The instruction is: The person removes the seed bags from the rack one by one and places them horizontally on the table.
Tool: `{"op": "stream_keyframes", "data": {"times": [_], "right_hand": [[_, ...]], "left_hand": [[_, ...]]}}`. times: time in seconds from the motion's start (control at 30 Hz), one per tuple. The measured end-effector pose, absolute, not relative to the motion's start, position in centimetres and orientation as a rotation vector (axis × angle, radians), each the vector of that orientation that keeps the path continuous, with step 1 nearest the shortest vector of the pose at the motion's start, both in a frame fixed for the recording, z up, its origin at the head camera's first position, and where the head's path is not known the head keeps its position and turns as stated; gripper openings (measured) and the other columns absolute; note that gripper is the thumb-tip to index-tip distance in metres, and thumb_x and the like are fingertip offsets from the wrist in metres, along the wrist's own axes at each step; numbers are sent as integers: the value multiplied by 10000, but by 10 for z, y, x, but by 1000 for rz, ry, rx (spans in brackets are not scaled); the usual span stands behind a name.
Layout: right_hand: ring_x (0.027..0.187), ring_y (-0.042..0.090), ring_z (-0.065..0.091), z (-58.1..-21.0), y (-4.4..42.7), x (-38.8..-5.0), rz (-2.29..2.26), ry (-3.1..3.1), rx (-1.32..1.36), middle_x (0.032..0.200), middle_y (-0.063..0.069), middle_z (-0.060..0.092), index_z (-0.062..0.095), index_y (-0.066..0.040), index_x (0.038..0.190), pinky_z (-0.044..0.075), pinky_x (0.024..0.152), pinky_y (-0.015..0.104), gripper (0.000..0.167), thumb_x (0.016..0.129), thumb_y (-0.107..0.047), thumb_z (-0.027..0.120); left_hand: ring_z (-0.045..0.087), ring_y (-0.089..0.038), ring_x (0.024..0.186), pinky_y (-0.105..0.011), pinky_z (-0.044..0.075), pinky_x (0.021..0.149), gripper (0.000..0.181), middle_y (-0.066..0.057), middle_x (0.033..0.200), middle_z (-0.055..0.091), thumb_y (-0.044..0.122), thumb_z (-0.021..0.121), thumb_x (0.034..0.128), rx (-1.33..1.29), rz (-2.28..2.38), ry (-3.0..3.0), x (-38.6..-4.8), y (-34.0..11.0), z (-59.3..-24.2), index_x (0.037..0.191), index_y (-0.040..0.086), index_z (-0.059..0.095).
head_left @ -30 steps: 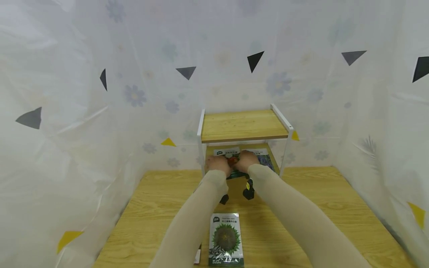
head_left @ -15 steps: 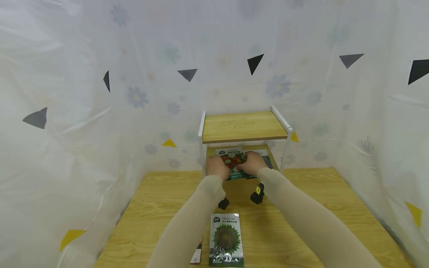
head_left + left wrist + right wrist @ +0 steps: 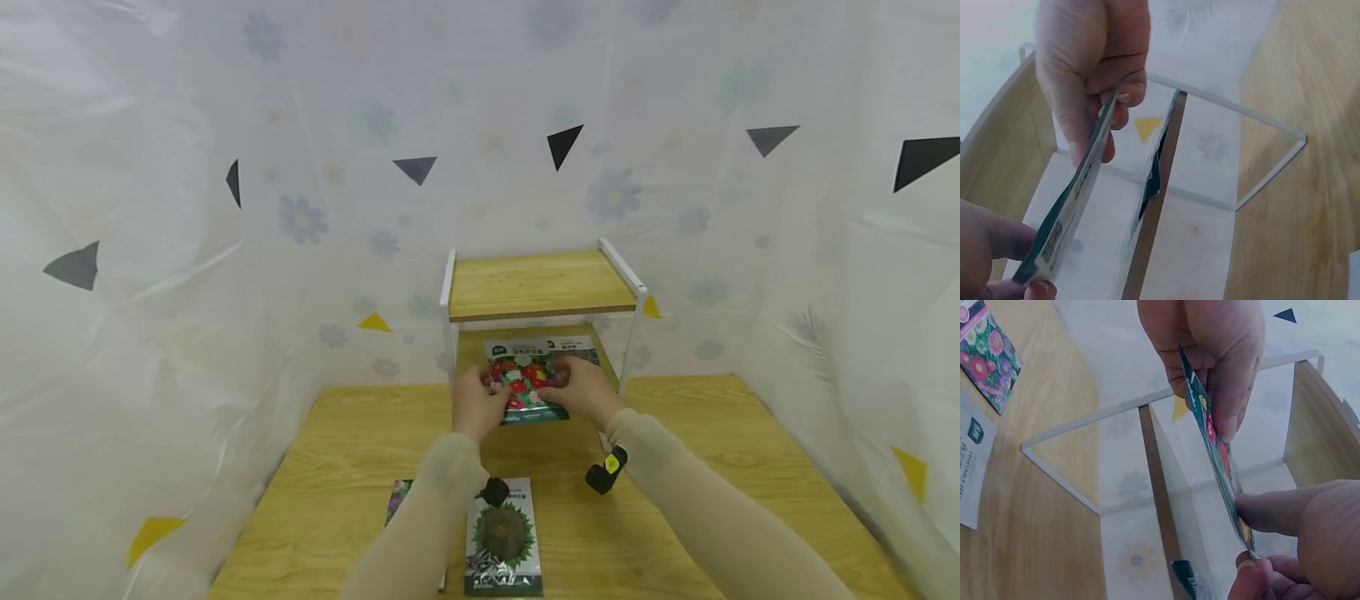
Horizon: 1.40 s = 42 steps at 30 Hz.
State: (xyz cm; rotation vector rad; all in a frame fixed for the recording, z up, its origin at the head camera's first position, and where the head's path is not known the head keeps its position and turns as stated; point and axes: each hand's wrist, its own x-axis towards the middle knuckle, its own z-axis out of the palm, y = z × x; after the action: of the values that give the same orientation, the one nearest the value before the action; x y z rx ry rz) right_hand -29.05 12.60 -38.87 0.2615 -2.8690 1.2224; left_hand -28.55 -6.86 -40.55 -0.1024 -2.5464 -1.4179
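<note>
Both hands hold a seed packet (image 3: 531, 385) with red and white flowers on it, at the front of the small rack's lower shelf. My left hand (image 3: 478, 404) pinches its left edge, and my right hand (image 3: 587, 390) pinches the right edge. From the wrists, the packet is seen nearly edge-on, tilted and apart from the shelf board; its printed back (image 3: 1063, 228) shows in the left wrist view. Behind it, another packet (image 3: 576, 343) lies on the lower shelf, partly covered by the held packet and my right hand.
The rack has a wooden upper shelf (image 3: 543, 283) and white side frames (image 3: 624, 271). Nearer on the wooden table (image 3: 675, 475) lie a sunflower seed packet (image 3: 504, 533) and a flower packet (image 3: 990, 359), the latter mostly hidden under my left arm in the head view.
Both hands have drawn back toward me from the lower shelf, bringing the red-flowered seed packet with them. More of its front shows now, and its lower edge has come nearer.
</note>
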Motion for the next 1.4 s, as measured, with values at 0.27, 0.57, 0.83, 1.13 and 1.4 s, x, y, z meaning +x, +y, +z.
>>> {"op": "stream_keyframes", "data": {"times": [0.27, 0.57, 0.83, 1.13, 1.4], "right_hand": [[967, 238, 577, -409, 147, -264, 1374, -2776, 267, 1155, 111, 586, 487, -44, 1351, 512, 785, 404, 677, 832, -390, 750], [802, 215, 575, -435, 172, -243, 1564, -2682, 300, 990, 79, 595, 482, -21, 1314, 516, 671, 347, 621, 841, -318, 755], [794, 203, 576, -454, 183, -222, 1601, -2677, 250, 959, 81, 610, 535, -21, 1179, 515, 659, 330, 471, 876, -336, 712], [722, 236, 570, -464, 197, -213, 1691, -2696, 154, 849, 96, 583, 515, -22, 1082, 519, 620, 406, 428, 867, -330, 721], [683, 225, 579, -476, 206, -209, 1714, -2768, 61, 858, 95, 579, 501, -10, 1104, 512, 595, 418, 437, 861, -291, 733]], "left_hand": [[583, -127, 786, -276, 507, 639, 402, -35, 971, 593, 166, 745, 855, -190, -1624, -2467, -260, -69, -418, 1203, 63, 570], [547, -115, 710, -273, 486, 627, 428, -1, 879, 561, 141, 708, 879, -259, -1731, -2407, -235, -54, -428, 1261, 97, 521], [517, -87, 660, -245, 471, 619, 466, 37, 803, 539, 147, 705, 885, -330, -1694, -2464, -216, -48, -447, 1302, 77, 509], [544, -84, 660, -235, 483, 575, 354, 38, 818, 545, 191, 704, 894, -324, -1765, -2507, -204, -39, -472, 1204, 88, 567], [521, -71, 573, -243, 448, 500, 302, 61, 743, 554, 162, 711, 883, -292, -1691, -2589, -202, -30, -488, 1144, 61, 598]]}}
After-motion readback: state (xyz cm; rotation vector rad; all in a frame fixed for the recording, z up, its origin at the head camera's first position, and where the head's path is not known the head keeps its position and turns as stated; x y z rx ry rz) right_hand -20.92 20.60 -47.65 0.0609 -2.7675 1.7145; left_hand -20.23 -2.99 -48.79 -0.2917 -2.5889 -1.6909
